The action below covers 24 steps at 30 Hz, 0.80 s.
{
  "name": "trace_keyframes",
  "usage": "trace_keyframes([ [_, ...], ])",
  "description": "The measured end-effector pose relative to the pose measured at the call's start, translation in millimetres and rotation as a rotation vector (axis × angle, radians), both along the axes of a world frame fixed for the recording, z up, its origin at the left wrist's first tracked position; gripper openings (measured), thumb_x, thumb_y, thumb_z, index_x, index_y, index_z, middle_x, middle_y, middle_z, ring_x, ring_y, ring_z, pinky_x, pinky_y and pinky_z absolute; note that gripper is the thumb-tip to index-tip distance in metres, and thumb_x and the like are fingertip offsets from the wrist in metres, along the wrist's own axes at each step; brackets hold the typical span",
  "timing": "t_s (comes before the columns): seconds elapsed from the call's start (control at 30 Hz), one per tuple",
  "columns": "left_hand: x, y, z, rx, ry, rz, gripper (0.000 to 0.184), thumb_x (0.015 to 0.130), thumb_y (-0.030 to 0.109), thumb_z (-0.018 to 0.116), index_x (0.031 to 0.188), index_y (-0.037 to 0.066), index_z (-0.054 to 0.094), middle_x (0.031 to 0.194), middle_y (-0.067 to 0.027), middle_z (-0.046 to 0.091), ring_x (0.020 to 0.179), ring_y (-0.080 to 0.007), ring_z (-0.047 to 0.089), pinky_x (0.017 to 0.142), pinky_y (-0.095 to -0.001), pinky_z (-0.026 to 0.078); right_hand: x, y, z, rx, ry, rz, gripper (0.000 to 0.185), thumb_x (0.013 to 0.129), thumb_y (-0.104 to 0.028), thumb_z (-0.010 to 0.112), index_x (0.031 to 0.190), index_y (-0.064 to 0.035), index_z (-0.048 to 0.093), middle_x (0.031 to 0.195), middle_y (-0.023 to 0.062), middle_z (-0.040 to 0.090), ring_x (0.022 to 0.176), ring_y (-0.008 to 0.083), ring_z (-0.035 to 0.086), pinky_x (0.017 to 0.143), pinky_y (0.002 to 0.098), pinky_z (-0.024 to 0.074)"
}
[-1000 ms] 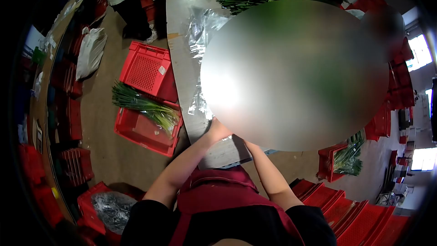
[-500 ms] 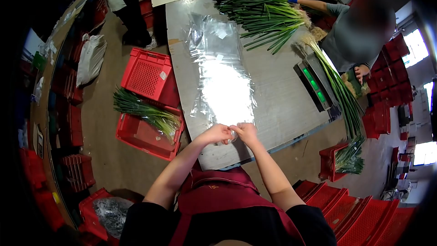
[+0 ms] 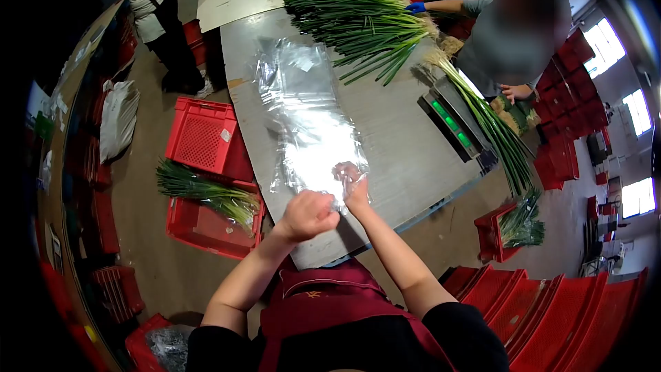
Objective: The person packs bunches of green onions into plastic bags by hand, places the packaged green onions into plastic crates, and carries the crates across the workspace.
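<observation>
The fingers of the right hand (image 3: 355, 187) are slightly apart and curved, showing through the clear film of a plastic bag (image 3: 342, 171) that lies over them. The fingers of the left hand (image 3: 310, 216) are curled together, just beside the gathered edge of that film; whether they pinch any of it, I cannot tell. The bag is at the near end of the metal bench (image 3: 403, 155), on a long spread of clear plastic bags (image 3: 303, 86) that runs away from the hands, with strong glare across its middle.

To the right of the bags, well apart from the hands, a scale (image 3: 451, 122) with green lit displays rests on the bench, and long green onions (image 3: 492, 134) lie along its far side. A big pile of green onions (image 3: 365, 24) covers the bench beyond, leaves toward the left and roots toward the right. A co-worker (image 3: 509, 41) stands at the right side, one blue-gloved hand (image 3: 416, 7) at the roots of the pile. Another person (image 3: 157, 10) stands at the far left, hands at more onions.

On the floor to the left, bagged green onions (image 3: 206, 189) lie across a red crate (image 3: 213, 224), next to another, tilted crate (image 3: 203, 134). Red crates (image 3: 544, 317) fill the lower right.
</observation>
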<state>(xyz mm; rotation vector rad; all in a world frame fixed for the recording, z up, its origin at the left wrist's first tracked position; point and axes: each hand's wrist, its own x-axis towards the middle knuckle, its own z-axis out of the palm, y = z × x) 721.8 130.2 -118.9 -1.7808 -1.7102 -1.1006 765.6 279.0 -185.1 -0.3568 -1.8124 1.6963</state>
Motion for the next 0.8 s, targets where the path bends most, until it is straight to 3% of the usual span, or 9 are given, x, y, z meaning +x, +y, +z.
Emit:
trace_keyframes([
  [0.03, -3, 1, -4, -0.001, -0.001, -0.007, 0.019, 0.065, 0.006, 0.059, 0.082, 0.003, 0.053, 0.078, -0.0092, 0.053, 0.066, -0.0279, 0.052, 0.06, -0.0355, 0.043, -1, 5, -3, -0.001, -0.001, -0.007, 0.023, 0.08, -0.025, 0.058, 0.074, -0.0026, 0.059, 0.069, 0.0055, 0.059, 0.059, 0.0156, 0.054, 0.054, 0.0272, 0.042],
  [0.13, -26, 5, -54, -0.192, -0.215, 0.425, 0.012, 0.072, 0.005, 0.055, 0.083, 0.002, 0.052, 0.087, -0.0132, 0.055, 0.068, -0.0288, 0.054, 0.059, -0.0372, 0.044, 5, 28, -29, 0.73, -0.852, 0.2, 0.025, 0.077, -0.032, 0.055, 0.075, -0.0074, 0.061, 0.067, 0.0114, 0.058, 0.065, 0.0281, 0.057, 0.061, 0.0334, 0.0452],
  [0.17, -32, 1, -88, -0.346, -0.342, 0.529, 0.012, 0.074, 0.005, 0.052, 0.085, 0.002, 0.052, 0.085, -0.0141, 0.054, 0.069, -0.0289, 0.054, 0.06, -0.0378, 0.044, 17, 36, -61, 0.754, -0.891, 0.292, 0.035, 0.076, -0.041, 0.053, 0.07, -0.0065, 0.059, 0.066, 0.0112, 0.059, 0.065, 0.0273, 0.058, 0.06, 0.0369, 0.0446],
  [0.37, -15, -6, -106, -0.627, -0.32, 0.446, 0.014, 0.075, 0.01, 0.05, 0.084, 0.0, 0.052, 0.078, -0.0147, 0.049, 0.071, -0.0283, 0.054, 0.062, -0.0398, 0.045, 52, 29, -58, 0.489, -0.86, 0.158, 0.036, 0.066, -0.031, 0.069, 0.085, -0.0035, 0.057, 0.073, 0.011, 0.058, 0.069, 0.0258, 0.056, 0.064, 0.0357, 0.0434],
  [0.43, -14, 1, -95, -0.66, -0.353, 0.43, 0.014, 0.071, 0.007, 0.052, 0.083, 0.0, 0.052, 0.079, -0.0139, 0.048, 0.069, -0.0275, 0.054, 0.06, -0.0382, 0.045, 48, 19, -29, 0.84, -0.29, -0.126, 0.038, 0.064, -0.022, 0.07, 0.091, -0.0018, 0.054, 0.083, 0.0121, 0.057, 0.077, 0.0285, 0.054, 0.069, 0.0363, 0.0412],
  [0.5, -13, 9, -91, -0.626, -0.35, 0.408, 0.017, 0.067, 0.003, 0.053, 0.085, 0.001, 0.052, 0.078, -0.0129, 0.048, 0.066, -0.0275, 0.054, 0.058, -0.0383, 0.046, 53, 5, -6, 0.883, -0.131, -0.093, 0.035, 0.062, -0.012, 0.069, 0.091, -0.002, 0.053, 0.089, 0.0124, 0.056, 0.082, 0.03, 0.053, 0.072, 0.037, 0.0399],
  [0.67, 6, 33, -70, -0.67, -0.54, 0.307, 0.039, 0.07, 0.0, 0.05, 0.108, 0.005, 0.047, 0.103, -0.0183, 0.045, 0.072, -0.0346, 0.056, 0.062, -0.0411, 0.046, 56, -14, -45, 0.467, -0.447, 0.256, 0.024, 0.07, -0.004, 0.057, 0.093, 0.0007, 0.053, 0.093, 0.0176, 0.055, 0.09, 0.0354, 0.05, 0.08, 0.0431, 0.0378],
  [0.73, 13, 35, -66, -0.787, -0.534, 0.207, 0.052, 0.071, 0.0, 0.05, 0.121, 0.008, 0.037, 0.118, -0.0206, 0.038, 0.074, -0.0347, 0.057, 0.063, -0.0406, 0.047, 47, -12, -52, 0.899, -0.57, 0.007, 0.032, 0.073, -0.009, 0.055, 0.102, 0.0021, 0.051, 0.111, 0.0258, 0.046, 0.107, 0.0421, 0.039, 0.091, 0.046, 0.0299],
  [0.8, 17, 38, -73, -0.837, -0.508, 0.31, 0.052, 0.071, 0.001, 0.05, 0.121, 0.009, 0.038, 0.119, -0.0199, 0.038, 0.075, -0.0334, 0.057, 0.062, -0.0404, 0.048, 44, -8, -46, 0.969, -0.616, 0.078, 0.045, 0.073, -0.012, 0.056, 0.114, -0.001, 0.043, 0.121, 0.0265, 0.035, 0.114, 0.0446, 0.03, 0.095, 0.0459, 0.0279],
])
